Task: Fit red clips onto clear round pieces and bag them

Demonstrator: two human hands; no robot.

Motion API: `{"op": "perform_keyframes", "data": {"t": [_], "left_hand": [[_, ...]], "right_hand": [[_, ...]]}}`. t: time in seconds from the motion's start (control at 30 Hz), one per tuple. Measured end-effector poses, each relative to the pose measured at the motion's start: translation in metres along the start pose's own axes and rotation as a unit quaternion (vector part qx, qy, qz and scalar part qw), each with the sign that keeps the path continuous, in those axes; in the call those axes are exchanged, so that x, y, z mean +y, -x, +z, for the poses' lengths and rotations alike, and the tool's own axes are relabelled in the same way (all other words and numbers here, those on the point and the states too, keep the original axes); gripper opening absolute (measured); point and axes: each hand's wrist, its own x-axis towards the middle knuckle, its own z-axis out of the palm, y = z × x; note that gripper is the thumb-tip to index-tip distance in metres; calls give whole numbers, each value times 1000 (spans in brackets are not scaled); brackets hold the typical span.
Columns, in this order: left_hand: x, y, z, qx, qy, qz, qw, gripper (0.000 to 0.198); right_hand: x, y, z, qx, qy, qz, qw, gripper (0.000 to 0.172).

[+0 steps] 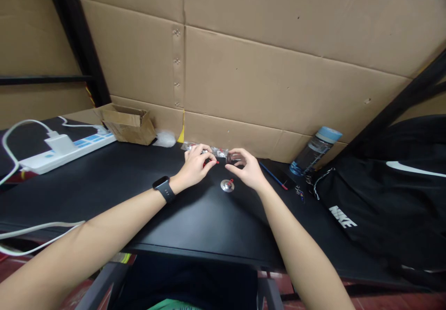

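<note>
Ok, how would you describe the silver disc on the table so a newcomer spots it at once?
On the black table below the cardboard wall, find the person's left hand and right hand. Between them, slightly nearer the person, lies a small, round silver disc. Unlike the clear plastic strip behind it, it is a bare circle with a red loop on top.

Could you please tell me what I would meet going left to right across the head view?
White power strip, cardboard box, clear plastic, left hand, metal disc with a red loop, right hand, thin blue stick, water bottle, black bag.
</note>
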Motion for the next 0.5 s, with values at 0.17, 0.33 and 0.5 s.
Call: {"op": "perform_keyframes", "data": {"t": [0.17, 0.33, 0.5], "left_hand": [[11, 1, -4, -1, 39, 5, 999, 15], [9, 2, -2, -2, 71, 15, 997, 14], [6, 2, -1, -6, 81, 16, 997, 15]], "right_hand": [[-28, 6, 22, -10, -47, -35, 998, 41], [-32, 9, 23, -9, -48, -45, 998, 41], [-33, 9, 24, -7, -50, -50, 997, 41]]}}
